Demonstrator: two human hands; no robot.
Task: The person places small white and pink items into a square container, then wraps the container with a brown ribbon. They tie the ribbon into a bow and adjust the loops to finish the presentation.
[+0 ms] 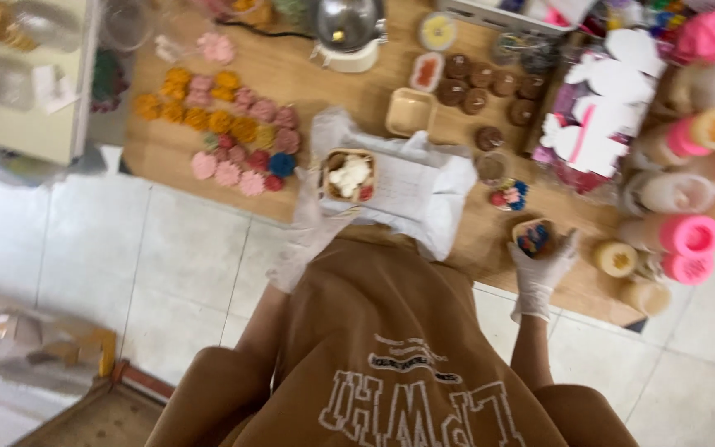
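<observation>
My left hand (pixel 306 236), in a thin clear glove, rests at the near edge of a small tan box (pixel 347 175) that holds white pieces and a red one. The box sits on a white plastic bag (pixel 424 194) on the wooden table (pixel 308 70). My right hand (pixel 542 269), also gloved, touches the near side of a small wooden bowl (pixel 532 237) filled with colourful bits. Neither hand is closed around anything. My brown shirt fills the bottom of the view.
Orange, pink, red and blue flower-shaped pieces (pixel 225 132) lie at the table's left. Brown round pieces (pixel 482 83) and an empty tan tray (pixel 410 112) are behind the bag. Pink and yellow capped bottles (pixel 680 236) stand at the right, white cut-out shapes (pixel 606 108) beyond them. A tiled floor lies below.
</observation>
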